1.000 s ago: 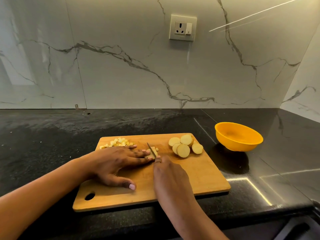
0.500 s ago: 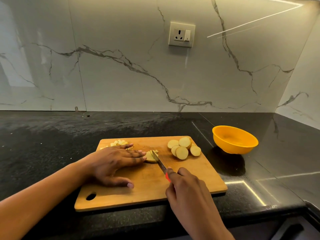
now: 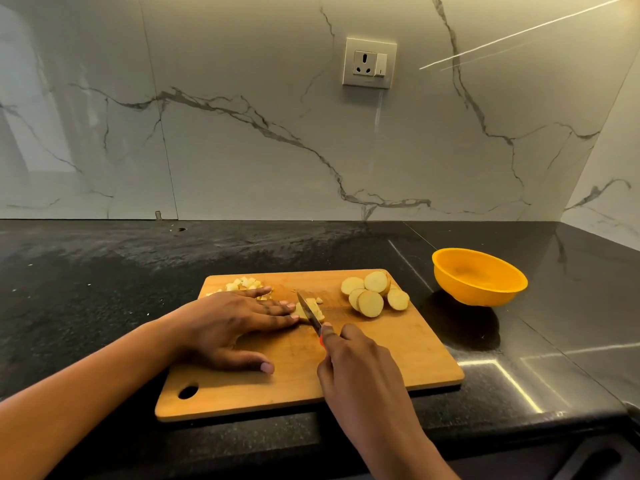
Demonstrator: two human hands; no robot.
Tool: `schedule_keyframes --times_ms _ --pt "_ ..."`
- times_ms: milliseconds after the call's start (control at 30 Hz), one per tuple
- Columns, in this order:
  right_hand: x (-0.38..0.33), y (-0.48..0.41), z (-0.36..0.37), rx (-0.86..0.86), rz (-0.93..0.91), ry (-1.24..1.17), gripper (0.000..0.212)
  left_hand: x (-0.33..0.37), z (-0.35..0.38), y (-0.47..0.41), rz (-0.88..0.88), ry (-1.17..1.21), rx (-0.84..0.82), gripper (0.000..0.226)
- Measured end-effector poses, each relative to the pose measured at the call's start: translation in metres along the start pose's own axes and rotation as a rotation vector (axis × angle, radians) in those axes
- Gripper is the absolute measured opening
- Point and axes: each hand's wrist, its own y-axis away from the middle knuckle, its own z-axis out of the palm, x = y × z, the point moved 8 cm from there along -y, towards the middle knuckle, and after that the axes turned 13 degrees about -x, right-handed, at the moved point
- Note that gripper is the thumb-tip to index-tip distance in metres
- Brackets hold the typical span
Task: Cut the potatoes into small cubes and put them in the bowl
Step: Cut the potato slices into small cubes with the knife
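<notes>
Black speckled stone tabletop [image 3: 104,289] runs under a white veined marble wall and carries a rectangular wooden cutting board [image 3: 398,348]. On it the left hand [image 3: 228,323] lies flat, its fingers [image 3: 273,308] straight and close together. Their tips press a pale, partly cut potato piece [image 3: 316,306], seemingly so that it cannot slide, and the thumb is spread toward the near edge. The right hand [image 3: 360,372] has its fingers curled round a red-handled steel knife [image 3: 309,313]. The blade lies across that piece, just beside the left fingertips, close enough, I judge, to risk a nick. Behind the left hand sits a small heap of pale potato cubes [image 3: 242,284]. Toward the board's right, a cluster of round skin-on potato slices [image 3: 372,296] is not yet diced. Further right, off the board, an orange plastic bowl [image 3: 479,278] stands empty, with nothing in the way.
</notes>
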Motion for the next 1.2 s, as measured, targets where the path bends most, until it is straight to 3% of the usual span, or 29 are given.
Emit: schedule_keyframes --times_ms 267,700,967,1200 --pt "-0.012 -0.019 0.005 -0.136 -0.005 0.085 0.039 -0.001 0.000 0.000 0.031 0.038 0.028 0.080" --pt "-0.006 0.020 -0.006 -0.076 -0.054 0.043 0.043 -0.003 0.003 0.000 0.003 -0.038 0.023 0.075" --pt "0.001 0.022 -0.017 0.031 -0.037 0.000 0.046 0.006 -0.013 0.014 0.079 -0.145 0.336 0.060" --pt "-0.004 0.000 -0.005 0.032 -0.026 -0.029 0.045 -0.002 -0.004 0.007 0.038 -0.099 0.220 0.069"
